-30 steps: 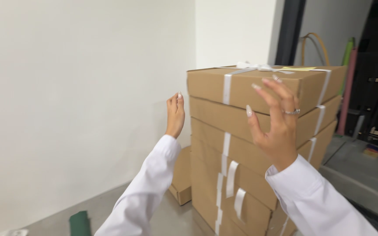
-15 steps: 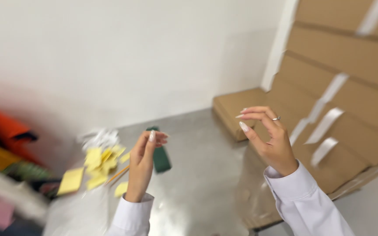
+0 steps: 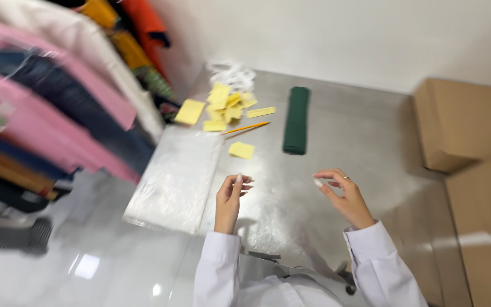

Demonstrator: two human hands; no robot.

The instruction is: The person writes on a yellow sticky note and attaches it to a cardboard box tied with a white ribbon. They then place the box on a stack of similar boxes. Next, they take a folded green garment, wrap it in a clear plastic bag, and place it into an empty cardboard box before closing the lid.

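My left hand (image 3: 229, 198) hovers over a steel table (image 3: 365, 142), fingers loosely apart and holding nothing, right beside a clear plastic bag (image 3: 177, 176) lying flat. My right hand (image 3: 342, 196), with a ring on one finger, is raised over the table with curled fingers, also empty. Beyond the hands lie a folded dark green cloth (image 3: 296, 119), an orange pencil (image 3: 246, 128) and several yellow paper slips (image 3: 225, 105). Both arms wear white sleeves.
Folded garments in pink, navy, white and orange (image 3: 58, 96) are piled at the left. Brown cardboard boxes (image 3: 467, 125) stand at the right edge of the table. A crumpled white plastic piece (image 3: 231, 74) lies near the wall.
The view has swung from the stacked cardboard boxes down and left to the table. Both hands came down from the boxes and now hover low over the steel surface.
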